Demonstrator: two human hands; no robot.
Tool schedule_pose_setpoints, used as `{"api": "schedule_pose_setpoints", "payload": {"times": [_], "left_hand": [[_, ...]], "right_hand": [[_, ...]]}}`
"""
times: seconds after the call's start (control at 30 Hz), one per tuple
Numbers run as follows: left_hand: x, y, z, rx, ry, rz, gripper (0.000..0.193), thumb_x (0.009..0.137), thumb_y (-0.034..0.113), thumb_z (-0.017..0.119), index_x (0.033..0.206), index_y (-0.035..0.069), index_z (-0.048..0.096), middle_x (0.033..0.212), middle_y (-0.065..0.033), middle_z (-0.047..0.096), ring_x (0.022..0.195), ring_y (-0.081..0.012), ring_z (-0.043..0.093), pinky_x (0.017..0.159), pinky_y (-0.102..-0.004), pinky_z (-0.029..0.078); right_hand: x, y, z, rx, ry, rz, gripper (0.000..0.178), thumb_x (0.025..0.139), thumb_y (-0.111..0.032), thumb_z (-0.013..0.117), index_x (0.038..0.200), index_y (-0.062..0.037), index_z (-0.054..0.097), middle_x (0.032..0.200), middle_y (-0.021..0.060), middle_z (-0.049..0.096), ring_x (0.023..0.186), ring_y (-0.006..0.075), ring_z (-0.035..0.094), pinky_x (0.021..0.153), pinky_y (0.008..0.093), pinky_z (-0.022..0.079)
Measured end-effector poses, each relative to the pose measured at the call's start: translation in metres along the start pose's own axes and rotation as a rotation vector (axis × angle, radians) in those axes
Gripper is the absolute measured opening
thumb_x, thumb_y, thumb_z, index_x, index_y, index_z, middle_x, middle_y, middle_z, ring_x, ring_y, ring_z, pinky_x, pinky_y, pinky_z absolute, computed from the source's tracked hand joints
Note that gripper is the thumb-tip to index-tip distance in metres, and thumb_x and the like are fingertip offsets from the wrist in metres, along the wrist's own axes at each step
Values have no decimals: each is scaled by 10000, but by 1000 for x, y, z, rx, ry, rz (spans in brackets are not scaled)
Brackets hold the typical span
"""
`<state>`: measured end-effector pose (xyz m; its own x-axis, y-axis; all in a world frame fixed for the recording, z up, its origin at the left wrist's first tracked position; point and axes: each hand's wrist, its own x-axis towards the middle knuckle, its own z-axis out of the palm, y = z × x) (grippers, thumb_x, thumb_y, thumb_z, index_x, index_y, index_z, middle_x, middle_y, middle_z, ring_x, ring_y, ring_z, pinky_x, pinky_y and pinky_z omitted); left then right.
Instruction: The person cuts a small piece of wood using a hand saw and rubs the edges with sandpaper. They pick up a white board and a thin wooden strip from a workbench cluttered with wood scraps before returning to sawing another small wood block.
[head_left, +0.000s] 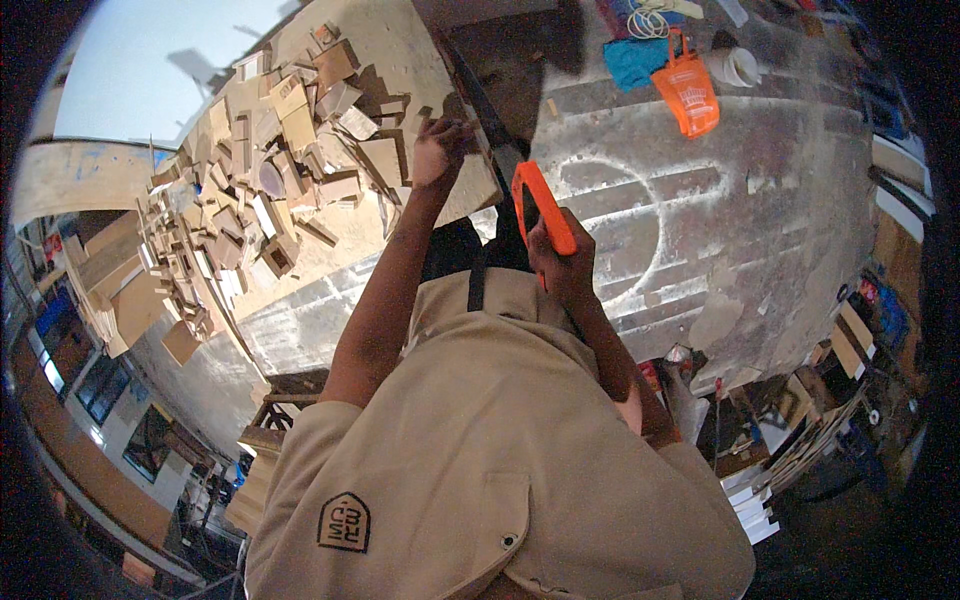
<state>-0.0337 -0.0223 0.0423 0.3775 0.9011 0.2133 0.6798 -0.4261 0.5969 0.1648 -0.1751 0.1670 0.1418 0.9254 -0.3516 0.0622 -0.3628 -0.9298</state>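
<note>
In my right hand (565, 250) is a hand saw with an orange handle (545, 205), the fingers wrapped round the grip. Its long dark blade (480, 95) runs up and away along the right edge of a pale wooden board (470, 185); whether its teeth touch the wood I cannot tell. My left hand (440, 152) rests on the board just left of the blade, its fingers apart and slightly bent, with nothing visible in them. The board's near corner lies in front of my waist.
Many wood offcuts (295, 115) lie heaped on the left. Over the grey, dusty floor (760, 230) at the right are an orange bag (687, 95), a teal cloth (632, 62) and a white bucket (738, 68). Stacked wood strips (815, 440) stand at the lower right.
</note>
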Motion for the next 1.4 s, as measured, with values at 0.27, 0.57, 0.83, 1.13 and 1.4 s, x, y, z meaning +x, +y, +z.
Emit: {"api": "schedule_pose_setpoints", "payload": {"times": [0.27, 0.57, 0.83, 1.13, 1.4], "left_hand": [[0, -2, 4, 58, 25, 29, 185, 746, 69, 703, 930, 61, 706, 942, -87, 689, 872, -320, 628, 783, -431, 509], [-7, -22, 16, 64, -6, 99, 244, 745, 31, 712, 986, 69, 715, 931, -84, 686, 917, -321, 616, 809, -426, 531], [-5, -18, 11, 47, -21, 85, 303, 690, 10, 712, 988, 68, 716, 953, -89, 686, 934, -327, 611, 822, -434, 535], [-9, -26, 15, 40, -63, 59, 342, 681, 20, 701, 1018, 76, 721, 995, -99, 686, 938, -329, 607, 821, -420, 531], [-6, -20, 11, 28, -54, 56, 375, 677, 58, 720, 1050, 98, 723, 984, -84, 692, 931, -326, 609, 818, -416, 522]], "right_hand": [[10, -20, 11, 98, 28, 87, 157, 974, -175, 621, 918, -70, 520, 666, -23, 501, 525, 44, 446, 471, 228, 382], [8, -20, 11, 22, 30, 66, 185, 980, -210, 624, 915, -72, 518, 662, -28, 496, 525, 61, 466, 477, 243, 399], [14, -20, 19, 85, 28, 94, 174, 977, -202, 631, 941, -65, 531, 664, -25, 498, 526, 52, 458, 480, 229, 393], [9, -28, 11, 20, -4, 93, 168, 975, -184, 628, 920, -64, 523, 663, -22, 497, 514, 56, 459, 466, 229, 386], [29, -48, 15, 145, -23, 198, 253, 975, -287, 649, 929, -75, 520, 651, -23, 488, 486, 54, 448, 436, 227, 376]]}}
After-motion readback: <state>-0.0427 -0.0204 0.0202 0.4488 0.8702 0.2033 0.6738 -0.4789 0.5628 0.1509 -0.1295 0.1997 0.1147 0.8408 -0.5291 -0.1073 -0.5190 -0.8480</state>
